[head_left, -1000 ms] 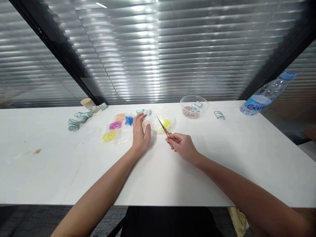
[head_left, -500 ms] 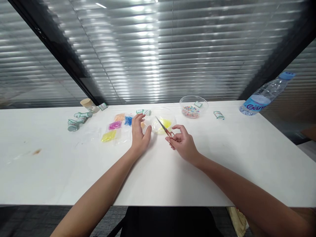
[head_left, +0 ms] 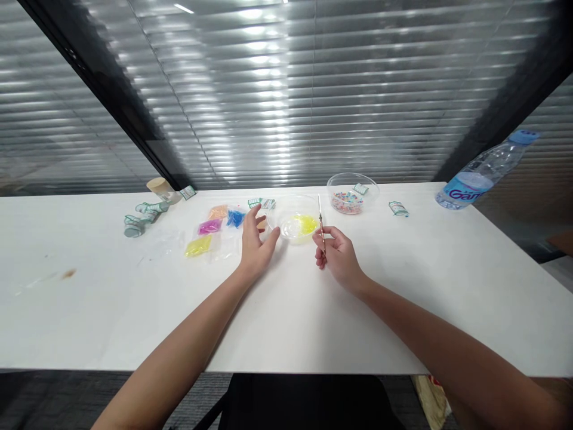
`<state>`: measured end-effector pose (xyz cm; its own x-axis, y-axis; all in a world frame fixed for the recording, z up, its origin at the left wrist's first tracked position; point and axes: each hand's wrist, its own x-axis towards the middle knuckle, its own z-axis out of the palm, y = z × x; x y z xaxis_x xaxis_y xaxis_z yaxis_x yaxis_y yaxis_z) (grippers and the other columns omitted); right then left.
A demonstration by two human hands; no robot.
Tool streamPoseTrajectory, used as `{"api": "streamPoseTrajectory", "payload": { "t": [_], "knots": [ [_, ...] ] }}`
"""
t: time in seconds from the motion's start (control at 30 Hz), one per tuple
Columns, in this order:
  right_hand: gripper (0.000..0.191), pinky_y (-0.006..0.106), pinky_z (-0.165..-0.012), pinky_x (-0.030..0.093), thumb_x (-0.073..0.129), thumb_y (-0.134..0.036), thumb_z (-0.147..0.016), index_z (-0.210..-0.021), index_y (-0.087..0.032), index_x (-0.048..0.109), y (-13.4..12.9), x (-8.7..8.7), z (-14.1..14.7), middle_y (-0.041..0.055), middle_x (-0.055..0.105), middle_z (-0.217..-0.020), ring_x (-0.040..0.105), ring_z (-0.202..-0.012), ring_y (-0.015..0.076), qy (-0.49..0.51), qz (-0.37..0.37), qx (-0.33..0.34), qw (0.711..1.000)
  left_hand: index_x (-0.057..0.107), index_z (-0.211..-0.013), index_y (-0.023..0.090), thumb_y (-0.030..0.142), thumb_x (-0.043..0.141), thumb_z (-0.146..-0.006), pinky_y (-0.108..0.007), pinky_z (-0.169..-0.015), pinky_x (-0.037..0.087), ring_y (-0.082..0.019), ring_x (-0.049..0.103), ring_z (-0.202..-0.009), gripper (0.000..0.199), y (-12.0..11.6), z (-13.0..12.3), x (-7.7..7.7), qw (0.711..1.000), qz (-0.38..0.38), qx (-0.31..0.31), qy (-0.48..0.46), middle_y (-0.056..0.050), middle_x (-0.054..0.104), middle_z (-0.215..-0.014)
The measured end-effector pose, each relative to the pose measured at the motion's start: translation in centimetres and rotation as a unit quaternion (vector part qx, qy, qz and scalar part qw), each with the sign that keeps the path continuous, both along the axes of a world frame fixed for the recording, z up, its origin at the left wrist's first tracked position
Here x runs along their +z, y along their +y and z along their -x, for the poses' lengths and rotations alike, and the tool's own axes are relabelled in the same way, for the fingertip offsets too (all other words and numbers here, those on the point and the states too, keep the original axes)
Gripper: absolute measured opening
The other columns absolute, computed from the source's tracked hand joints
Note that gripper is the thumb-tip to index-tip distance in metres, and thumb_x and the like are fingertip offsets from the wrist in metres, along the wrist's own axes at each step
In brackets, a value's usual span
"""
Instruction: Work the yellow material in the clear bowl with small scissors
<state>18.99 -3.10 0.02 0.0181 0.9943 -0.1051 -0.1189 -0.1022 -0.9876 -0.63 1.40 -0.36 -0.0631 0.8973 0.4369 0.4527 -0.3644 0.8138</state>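
In my right hand (head_left: 338, 254) is a pair of scissors (head_left: 321, 224) with copper-coloured handles, seen edge-on with the blades pointing away from me. My left hand (head_left: 257, 242) has its fingers apart at the left side of a clear round bowl (head_left: 290, 229); whether it touches the rim I cannot tell. Yellow beads (head_left: 307, 224) lie on the right side of that bowl's bottom. To the left of my left hand are small bags: a blue one (head_left: 235, 218), an orange one (head_left: 218, 211), a purple one (head_left: 210, 226) and a yellow one (head_left: 198, 245).
A second clear bowl (head_left: 353, 179) with multicoloured beads stands at the back, right of centre. A water bottle (head_left: 465, 188) is at the far right. Several green-and-white labelled packets (head_left: 398, 208) are scattered along the back. A beige-topped container (head_left: 160, 188) sits back left.
My right hand has shifted slightly right and turned the scissors from slanting over the bowl to pointing straight away beside it. The left hand has barely moved.
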Motion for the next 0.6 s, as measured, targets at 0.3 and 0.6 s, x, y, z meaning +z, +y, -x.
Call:
{"api": "streamPoseTrajectory", "payload": {
  "t": [0.3, 0.6],
  "knots": [
    [0.049, 0.021, -0.040, 0.041, 0.064, -0.058, -0.080, -0.113, -0.023, 0.056, 0.19, -0.14, -0.24, -0.0056, 0.054, -0.055, 0.050, -0.044, 0.0108, 0.004, 0.005, -0.018, 1.000, 0.022, -0.149, 0.030, 0.046, 0.066, -0.081, -0.058, -0.106, 0.036, -0.036, 0.035, -0.141, 0.082, -0.13, 0.00, -0.43, 0.993, 0.068, -0.096, -0.030, -0.016, 0.034, -0.153],
    [0.055, 0.020, -0.040, 0.038, 0.066, -0.057, -0.079, -0.120, -0.022, 0.056, 0.49, -0.33, -0.48, -0.0056, 0.055, -0.057, 0.048, -0.044, 0.0092, 0.002, -0.001, -0.032, 0.999, 0.049, -0.132, 0.018, 0.050, 0.048, -0.091, -0.041, -0.089, 0.051, -0.024, 0.060, -0.108, 0.052, 0.70, 0.05, -0.81, 0.997, 0.040, 0.001, -0.064, -0.014, 0.059, -0.118]
  ]
}}
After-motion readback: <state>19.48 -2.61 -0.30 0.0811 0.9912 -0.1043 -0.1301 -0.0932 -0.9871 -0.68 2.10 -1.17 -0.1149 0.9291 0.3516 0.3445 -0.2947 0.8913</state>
